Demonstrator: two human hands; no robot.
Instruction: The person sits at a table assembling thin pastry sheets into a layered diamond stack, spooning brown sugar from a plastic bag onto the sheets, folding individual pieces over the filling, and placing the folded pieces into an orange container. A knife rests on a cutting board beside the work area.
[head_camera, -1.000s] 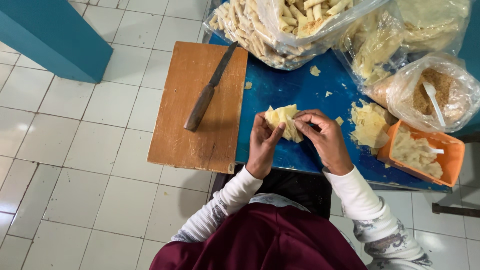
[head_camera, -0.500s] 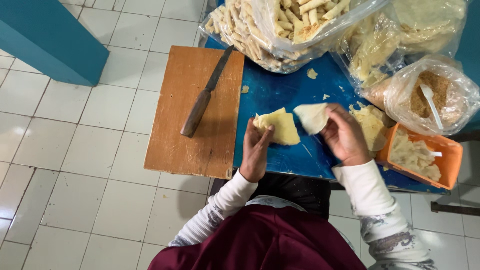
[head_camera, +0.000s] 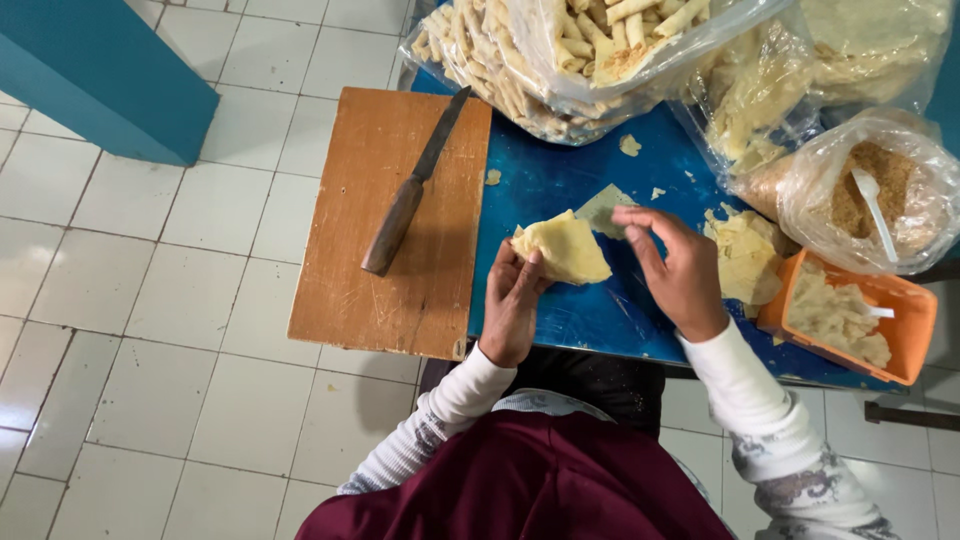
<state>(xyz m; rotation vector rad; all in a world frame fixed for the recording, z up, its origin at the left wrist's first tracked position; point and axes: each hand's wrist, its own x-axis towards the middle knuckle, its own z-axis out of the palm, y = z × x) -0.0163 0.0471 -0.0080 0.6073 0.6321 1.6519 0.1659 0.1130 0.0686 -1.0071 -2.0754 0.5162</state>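
My left hand holds up a small stack of pale yellow pastry sheets over the blue table. My right hand hovers just right of it, fingers spread. Its index fingertip touches the edge of one thin sheet lying flat on the table. A loose pile of more yellow sheets lies right of my right hand.
A wooden cutting board with a wooden-handled knife overhangs the table's left side. Plastic bags of rolled pastries, a bag of brown crumbs with a spoon and an orange tub of filling stand behind and right. White floor tiles lie to the left.
My hands have parted. The right hand peeled one sheet off the stack, carried it right, then laid it flat on the table; the left hand still holds the stack.
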